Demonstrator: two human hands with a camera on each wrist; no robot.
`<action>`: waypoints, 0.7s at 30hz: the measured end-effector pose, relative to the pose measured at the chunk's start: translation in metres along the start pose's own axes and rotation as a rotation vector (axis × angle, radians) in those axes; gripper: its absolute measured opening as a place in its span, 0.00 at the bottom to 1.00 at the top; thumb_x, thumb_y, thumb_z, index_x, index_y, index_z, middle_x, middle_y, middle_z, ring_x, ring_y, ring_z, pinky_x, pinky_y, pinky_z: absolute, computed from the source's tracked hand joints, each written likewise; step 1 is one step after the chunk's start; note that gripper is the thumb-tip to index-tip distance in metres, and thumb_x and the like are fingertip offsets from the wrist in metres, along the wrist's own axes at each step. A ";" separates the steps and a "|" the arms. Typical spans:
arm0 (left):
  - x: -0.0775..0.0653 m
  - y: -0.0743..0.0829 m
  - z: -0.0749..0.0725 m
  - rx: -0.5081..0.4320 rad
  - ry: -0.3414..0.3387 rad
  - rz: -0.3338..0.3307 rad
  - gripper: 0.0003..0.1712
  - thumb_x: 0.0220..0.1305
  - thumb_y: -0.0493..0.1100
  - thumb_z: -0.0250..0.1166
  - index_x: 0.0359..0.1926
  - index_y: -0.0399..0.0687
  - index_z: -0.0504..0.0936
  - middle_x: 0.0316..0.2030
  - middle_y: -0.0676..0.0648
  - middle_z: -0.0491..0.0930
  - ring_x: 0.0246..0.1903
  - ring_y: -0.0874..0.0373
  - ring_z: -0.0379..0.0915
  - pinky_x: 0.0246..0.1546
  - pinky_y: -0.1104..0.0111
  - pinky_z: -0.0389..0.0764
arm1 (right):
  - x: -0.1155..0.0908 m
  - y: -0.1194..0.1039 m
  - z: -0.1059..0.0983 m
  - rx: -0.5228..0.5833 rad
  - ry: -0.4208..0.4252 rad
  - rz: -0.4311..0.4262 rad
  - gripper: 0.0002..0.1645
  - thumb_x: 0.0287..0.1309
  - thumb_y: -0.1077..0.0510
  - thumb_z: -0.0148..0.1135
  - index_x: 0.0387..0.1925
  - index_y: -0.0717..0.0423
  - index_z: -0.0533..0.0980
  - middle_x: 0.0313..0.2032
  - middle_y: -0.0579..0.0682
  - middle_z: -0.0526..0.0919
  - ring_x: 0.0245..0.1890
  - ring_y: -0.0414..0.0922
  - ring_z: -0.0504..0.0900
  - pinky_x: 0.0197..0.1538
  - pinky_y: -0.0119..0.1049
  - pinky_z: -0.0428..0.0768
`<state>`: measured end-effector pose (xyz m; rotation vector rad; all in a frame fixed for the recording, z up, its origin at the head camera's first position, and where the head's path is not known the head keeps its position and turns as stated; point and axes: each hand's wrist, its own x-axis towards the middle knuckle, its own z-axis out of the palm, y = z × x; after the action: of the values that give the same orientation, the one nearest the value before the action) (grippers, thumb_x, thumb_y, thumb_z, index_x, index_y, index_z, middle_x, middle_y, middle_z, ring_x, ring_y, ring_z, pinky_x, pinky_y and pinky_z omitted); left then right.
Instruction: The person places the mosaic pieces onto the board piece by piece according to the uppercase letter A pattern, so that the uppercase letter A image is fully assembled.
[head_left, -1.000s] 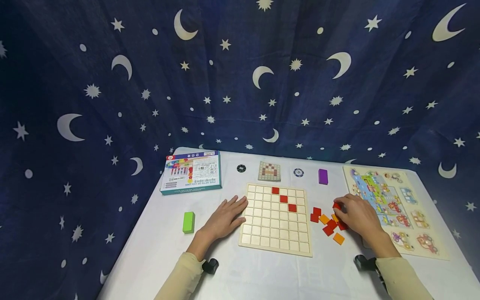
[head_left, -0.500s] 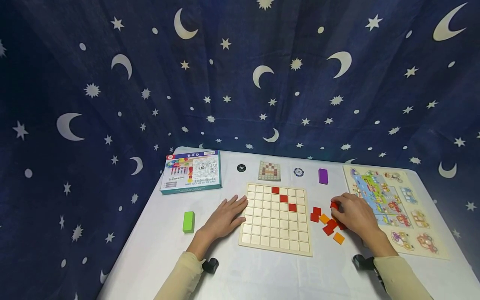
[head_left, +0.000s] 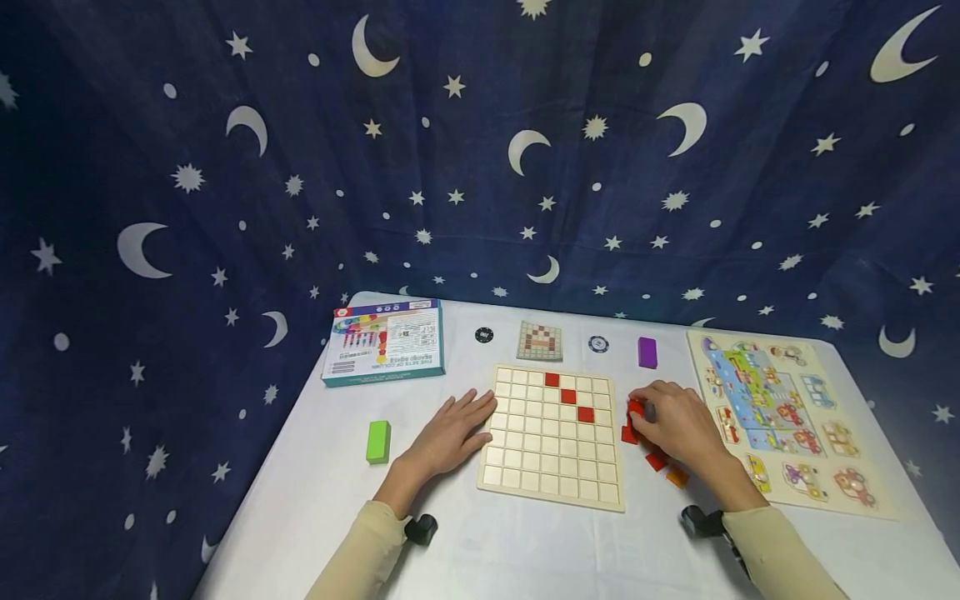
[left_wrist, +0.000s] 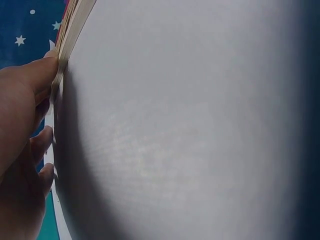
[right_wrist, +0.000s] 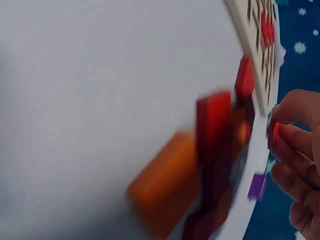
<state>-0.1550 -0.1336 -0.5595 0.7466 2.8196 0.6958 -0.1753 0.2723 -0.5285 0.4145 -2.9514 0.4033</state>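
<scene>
A pale wooden grid board (head_left: 551, 483) lies mid-table, with three red square tiles (head_left: 568, 397) set in a diagonal in its upper cells. My left hand (head_left: 442, 437) lies with fingers extended, fingertips at the board's left edge. Between thumb and fingers my right hand (head_left: 678, 425) pinches a red tile (right_wrist: 273, 133), held above the table just right of the board. Below that hand lie loose tiles, among them a red tile (head_left: 629, 435) and an orange tile (head_left: 677, 477); the hand hides part of the pile.
Behind the board lies a small pattern card (head_left: 539, 342), between a black chip (head_left: 484, 335) and a blue-white chip (head_left: 598, 344). A purple block (head_left: 647, 352) and a picture puzzle board (head_left: 862, 467) are at right. At left are a boxed set (head_left: 390, 346) and a green block (head_left: 378, 442).
My right hand has moved left from the far side of the loose tiles toward the board, carrying the red tile. The left hand has stayed at the board's edge.
</scene>
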 end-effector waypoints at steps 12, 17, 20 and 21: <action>0.000 0.000 0.000 0.007 -0.001 -0.002 0.36 0.81 0.56 0.58 0.83 0.52 0.63 0.84 0.52 0.60 0.85 0.47 0.51 0.85 0.43 0.54 | 0.006 -0.038 0.009 0.025 0.026 -0.105 0.16 0.55 0.55 0.76 0.46 0.55 0.89 0.40 0.50 0.89 0.38 0.48 0.83 0.44 0.48 0.76; 0.000 0.000 0.001 0.018 -0.002 -0.003 0.36 0.81 0.57 0.57 0.83 0.53 0.63 0.84 0.53 0.60 0.85 0.47 0.51 0.85 0.43 0.54 | 0.004 -0.055 0.013 0.040 0.025 -0.128 0.16 0.54 0.55 0.78 0.45 0.53 0.89 0.39 0.47 0.88 0.37 0.45 0.81 0.42 0.43 0.74; 0.000 0.001 0.000 0.021 -0.001 -0.007 0.37 0.81 0.57 0.57 0.83 0.53 0.63 0.84 0.53 0.60 0.85 0.47 0.51 0.86 0.43 0.54 | 0.003 -0.064 0.015 0.047 0.009 -0.131 0.16 0.54 0.55 0.78 0.46 0.52 0.89 0.41 0.47 0.89 0.38 0.44 0.81 0.43 0.42 0.74; 0.000 0.001 0.000 0.020 -0.001 -0.007 0.37 0.81 0.57 0.57 0.83 0.53 0.63 0.84 0.53 0.60 0.85 0.47 0.51 0.86 0.43 0.54 | 0.002 -0.066 0.015 0.048 0.004 -0.133 0.17 0.54 0.54 0.78 0.46 0.52 0.89 0.41 0.47 0.89 0.39 0.45 0.81 0.43 0.42 0.75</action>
<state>-0.1548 -0.1327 -0.5594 0.7400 2.8311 0.6677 -0.1597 0.2064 -0.5268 0.6108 -2.8940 0.4581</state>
